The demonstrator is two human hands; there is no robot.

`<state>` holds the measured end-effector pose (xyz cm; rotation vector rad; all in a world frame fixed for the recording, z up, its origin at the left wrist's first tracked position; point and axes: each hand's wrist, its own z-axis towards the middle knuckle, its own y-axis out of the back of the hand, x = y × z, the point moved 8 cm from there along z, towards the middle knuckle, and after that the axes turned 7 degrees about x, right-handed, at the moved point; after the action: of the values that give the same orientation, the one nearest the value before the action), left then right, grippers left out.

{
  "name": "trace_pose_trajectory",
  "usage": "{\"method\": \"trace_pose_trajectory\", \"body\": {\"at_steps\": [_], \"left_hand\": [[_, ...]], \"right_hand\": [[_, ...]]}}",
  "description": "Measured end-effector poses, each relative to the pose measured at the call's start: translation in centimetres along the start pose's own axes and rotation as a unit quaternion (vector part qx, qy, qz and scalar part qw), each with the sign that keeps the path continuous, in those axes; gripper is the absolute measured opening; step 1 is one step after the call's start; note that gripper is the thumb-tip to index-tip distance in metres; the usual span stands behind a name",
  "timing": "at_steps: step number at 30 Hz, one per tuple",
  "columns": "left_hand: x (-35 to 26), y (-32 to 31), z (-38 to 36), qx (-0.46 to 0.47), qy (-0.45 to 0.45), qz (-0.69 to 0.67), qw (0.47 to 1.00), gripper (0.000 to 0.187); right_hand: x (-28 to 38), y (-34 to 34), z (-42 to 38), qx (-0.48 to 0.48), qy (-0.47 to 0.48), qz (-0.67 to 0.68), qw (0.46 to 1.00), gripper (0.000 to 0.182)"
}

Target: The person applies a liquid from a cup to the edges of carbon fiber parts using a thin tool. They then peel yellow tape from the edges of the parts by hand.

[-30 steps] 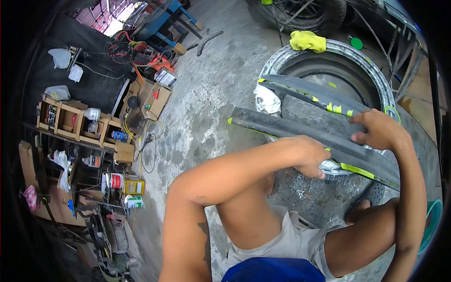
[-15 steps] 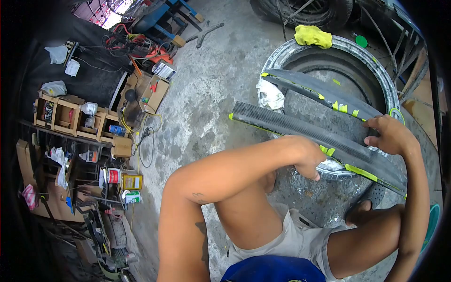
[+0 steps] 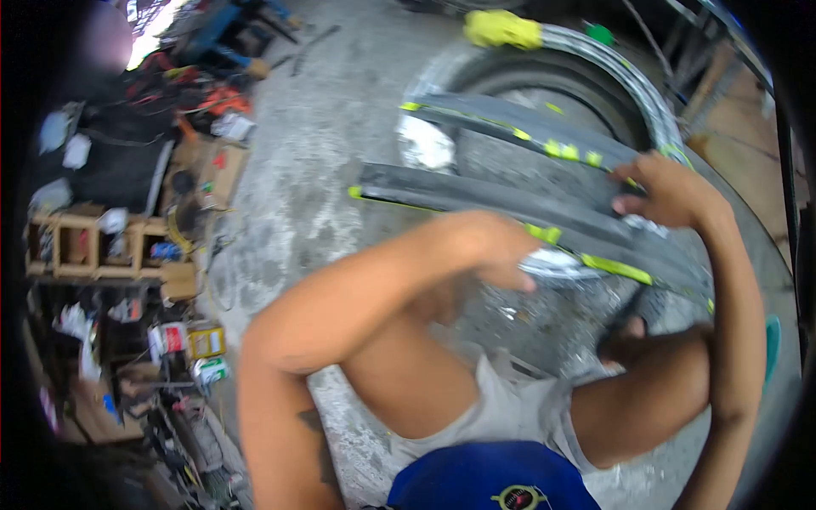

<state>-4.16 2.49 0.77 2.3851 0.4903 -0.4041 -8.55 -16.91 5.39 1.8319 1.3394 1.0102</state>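
Two long dark trim panels with a carbon-like weave lie across a round rim-like ring. The near panel and the far panel carry yellow-green tape along their edges. My left hand is at the near panel's front edge, blurred, its fingers curled and mostly hidden beneath. Just right of it is a piece of tape stuck to that panel. My right hand grips the right end of the far panel, fingertips on its taped edge and thumb on the inner side.
The pale ring bears a yellow glove and a crumpled white bag. Paint cans and a wooden rack stand at left, with cardboard boxes, cables and tools. A teal rim shows at far right.
The view has shifted, so the whole scene sits further left and higher, with motion blur. Both hands keep about the same places on the panels.
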Motion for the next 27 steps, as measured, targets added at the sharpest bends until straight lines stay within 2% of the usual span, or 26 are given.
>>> {"method": "trace_pose_trajectory", "body": {"at_steps": [1, 2, 3, 5, 9, 11, 12, 14, 27], "left_hand": [[-0.1, 0.1, -0.2, 0.02, 0.018, -0.016, 1.0, 0.055], [0.0, -0.1, -0.2, 0.019, 0.025, -0.023, 0.999, 0.056], [0.4, -0.2, -0.2, 0.015, 0.036, -0.028, 0.999, 0.058], [1.0, -0.7, 0.2, 0.012, 0.042, -0.034, 0.998, 0.062], [0.5, -0.6, 0.2, 0.029, 0.034, -0.014, 0.999, 0.064], [0.1, 0.0, 0.2, -0.029, 0.003, 0.016, 0.999, 0.052], [-0.1, 0.1, 0.3, -0.028, 0.001, 0.014, 0.999, 0.052], [0.1, -0.4, 0.6, 0.042, 0.038, 0.007, 0.998, 0.062], [-0.4, -0.9, 1.0, 0.02, 0.006, -0.002, 1.0, 0.062]], "right_hand": [[0.0, 0.0, -0.1, -0.007, 0.017, -0.013, 1.0, 0.051], [-0.3, -0.1, -0.2, 0.011, -0.021, -0.011, 1.0, 0.051], [-0.6, -0.2, -0.4, 0.032, -0.038, 0.045, 0.998, 0.048], [-0.5, 0.0, -0.9, -0.014, -0.013, -0.003, 1.0, 0.047], [-1.0, -0.2, -1.3, 0.006, -0.019, 0.009, 1.0, 0.048], [-1.1, 0.0, -1.6, 0.002, -0.016, 0.002, 1.0, 0.048], [-1.0, 0.0, -1.6, -0.005, -0.01, -0.002, 1.0, 0.047], [-1.1, -0.1, -1.6, -0.008, -0.011, -0.006, 1.0, 0.047], [-1.3, -0.1, -1.5, -0.017, -0.006, 0.018, 1.0, 0.048]]}}
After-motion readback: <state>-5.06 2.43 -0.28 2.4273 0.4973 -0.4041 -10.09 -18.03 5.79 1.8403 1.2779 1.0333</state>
